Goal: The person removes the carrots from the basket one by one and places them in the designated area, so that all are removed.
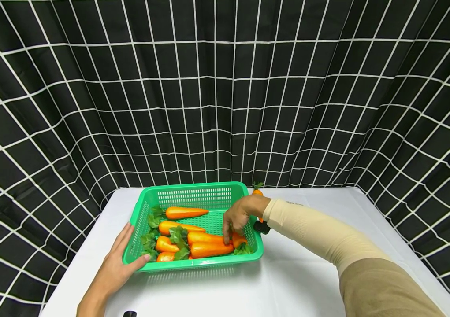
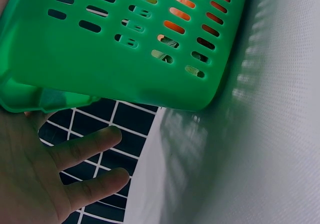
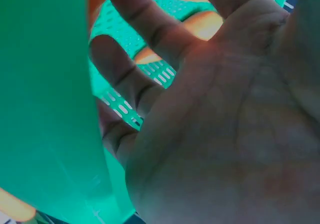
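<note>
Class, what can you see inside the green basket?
Orange carrots with leafy tops, and the right hand reaching in. Whatever lies beneath the carrots and hand is covered.

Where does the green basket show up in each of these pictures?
Head: the green basket sits low, mostly left of centre.
Left wrist: its slotted side fills the upper left.
Right wrist: its smooth wall covers the left.
Shared landmark: orange carrots, glimpsed through slots in the left wrist view.
</note>
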Demonstrator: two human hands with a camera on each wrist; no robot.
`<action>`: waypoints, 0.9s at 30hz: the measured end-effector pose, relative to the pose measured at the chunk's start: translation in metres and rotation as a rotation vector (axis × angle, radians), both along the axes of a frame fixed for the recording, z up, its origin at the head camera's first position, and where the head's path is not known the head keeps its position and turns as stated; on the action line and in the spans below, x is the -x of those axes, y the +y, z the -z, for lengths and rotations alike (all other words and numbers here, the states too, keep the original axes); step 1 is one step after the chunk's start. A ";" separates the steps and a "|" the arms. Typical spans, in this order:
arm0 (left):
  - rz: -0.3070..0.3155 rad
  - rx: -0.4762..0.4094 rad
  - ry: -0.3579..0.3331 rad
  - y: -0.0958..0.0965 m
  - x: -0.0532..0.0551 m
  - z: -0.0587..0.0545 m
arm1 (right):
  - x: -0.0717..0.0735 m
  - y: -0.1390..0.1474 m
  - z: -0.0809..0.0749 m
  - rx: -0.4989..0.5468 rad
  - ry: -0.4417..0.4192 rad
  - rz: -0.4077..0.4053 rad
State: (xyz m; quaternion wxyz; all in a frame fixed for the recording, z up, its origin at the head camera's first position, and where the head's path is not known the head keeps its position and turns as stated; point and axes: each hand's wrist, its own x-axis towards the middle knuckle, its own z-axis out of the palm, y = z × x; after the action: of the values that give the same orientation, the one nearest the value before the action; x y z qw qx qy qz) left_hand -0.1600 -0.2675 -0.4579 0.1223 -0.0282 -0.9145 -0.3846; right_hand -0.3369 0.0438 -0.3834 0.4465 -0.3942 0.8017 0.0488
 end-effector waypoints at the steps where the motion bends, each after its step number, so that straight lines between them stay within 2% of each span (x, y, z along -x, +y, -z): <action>1: 0.003 0.000 0.000 0.000 0.000 0.000 | -0.001 0.000 0.000 -0.009 0.020 -0.008; 6: 0.007 -0.005 0.010 0.000 0.001 -0.001 | -0.003 -0.002 -0.002 -0.051 0.105 -0.078; 14: 0.005 -0.014 0.010 0.001 0.001 -0.002 | -0.003 -0.001 -0.003 -0.061 0.107 -0.125; 21: 0.001 -0.009 0.007 0.002 -0.001 0.000 | -0.010 -0.008 0.001 -0.126 0.239 -0.178; 27: -0.010 0.013 -0.008 0.002 -0.001 0.001 | -0.012 -0.006 -0.001 -0.125 0.166 -0.151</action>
State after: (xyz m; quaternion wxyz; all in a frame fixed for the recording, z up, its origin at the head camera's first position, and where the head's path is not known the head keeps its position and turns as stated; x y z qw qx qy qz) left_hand -0.1592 -0.2654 -0.4584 0.1202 -0.0229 -0.9176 -0.3783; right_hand -0.3247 0.0377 -0.3822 0.3973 -0.4194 0.7995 0.1644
